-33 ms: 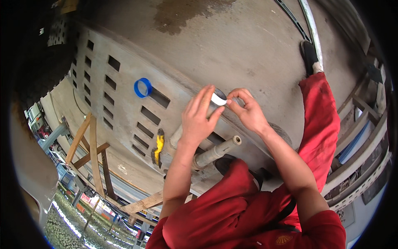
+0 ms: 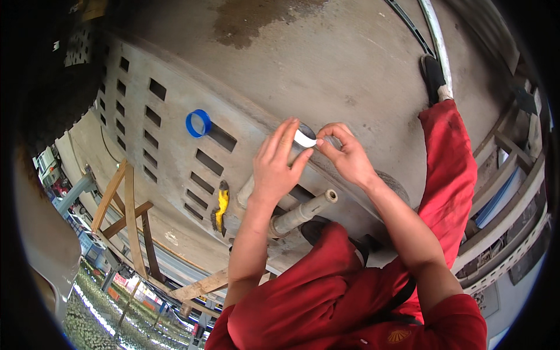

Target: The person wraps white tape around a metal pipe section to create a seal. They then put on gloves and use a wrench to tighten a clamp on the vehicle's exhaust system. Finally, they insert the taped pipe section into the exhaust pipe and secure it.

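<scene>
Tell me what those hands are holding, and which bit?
A white band: the right hand pinches its right end between thumb and finger. The left hand curves around its left side, grip unclear.

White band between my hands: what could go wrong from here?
The right hand appears to pinch just the edge of the white band, so it might slip. The blue ring lies beside a slot in the metal plate; a knock could perhaps tip it in. The yellow-and-black tool lies near the left forearm, which might brush it.
</scene>
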`<state>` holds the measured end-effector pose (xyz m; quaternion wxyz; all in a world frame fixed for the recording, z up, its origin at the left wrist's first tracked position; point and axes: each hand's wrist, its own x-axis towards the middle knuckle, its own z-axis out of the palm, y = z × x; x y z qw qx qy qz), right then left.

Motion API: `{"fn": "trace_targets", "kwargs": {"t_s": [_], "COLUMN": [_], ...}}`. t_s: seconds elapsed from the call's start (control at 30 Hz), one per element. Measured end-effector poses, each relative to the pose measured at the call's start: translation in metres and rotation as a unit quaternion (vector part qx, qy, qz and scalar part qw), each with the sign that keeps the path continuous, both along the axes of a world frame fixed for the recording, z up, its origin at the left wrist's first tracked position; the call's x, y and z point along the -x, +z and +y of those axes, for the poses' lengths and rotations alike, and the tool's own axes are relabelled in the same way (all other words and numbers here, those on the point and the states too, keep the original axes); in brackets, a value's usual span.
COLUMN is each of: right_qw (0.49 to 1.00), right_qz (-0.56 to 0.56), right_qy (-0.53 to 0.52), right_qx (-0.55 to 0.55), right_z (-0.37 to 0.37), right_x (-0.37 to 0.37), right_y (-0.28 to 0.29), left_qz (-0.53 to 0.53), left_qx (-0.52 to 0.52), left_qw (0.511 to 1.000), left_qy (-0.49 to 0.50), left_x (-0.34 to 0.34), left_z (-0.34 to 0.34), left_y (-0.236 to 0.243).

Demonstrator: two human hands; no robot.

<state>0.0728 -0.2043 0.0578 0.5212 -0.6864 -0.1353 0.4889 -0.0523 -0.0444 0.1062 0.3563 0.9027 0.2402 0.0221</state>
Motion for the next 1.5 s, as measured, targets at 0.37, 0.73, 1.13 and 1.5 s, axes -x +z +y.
{"fn": "trace_targets", "kwargs": {"t_s": [0.37, 0.73, 1.13, 1.5], "right_qw": [0.999, 0.992, 0.986, 0.997], "right_qz": [0.019, 0.094, 0.116, 0.025], "right_qy": [0.017, -0.02, -0.028, -0.039], "right_qx": [0.039, 0.082, 0.113, 0.07], "right_z": [-0.012, -0.016, -0.008, 0.001], "right_x": [0.0, 0.001, -0.005, 0.015], "right_y": [0.011, 0.029, 0.034, 0.001], "left_qz": [-0.008, 0.003, 0.001, 0.05], "left_qx": [0.001, -0.007, -0.001, -0.076], "left_qw": [1.0, 1.0, 1.0, 0.995], "left_qy": [-0.004, -0.002, -0.004, 0.034], "left_x": [0.002, 0.002, 0.002, 0.001], "left_z": [-0.001, -0.001, -0.001, -0.009], "left_y": [-0.004, -0.003, -0.002, -0.005]}}
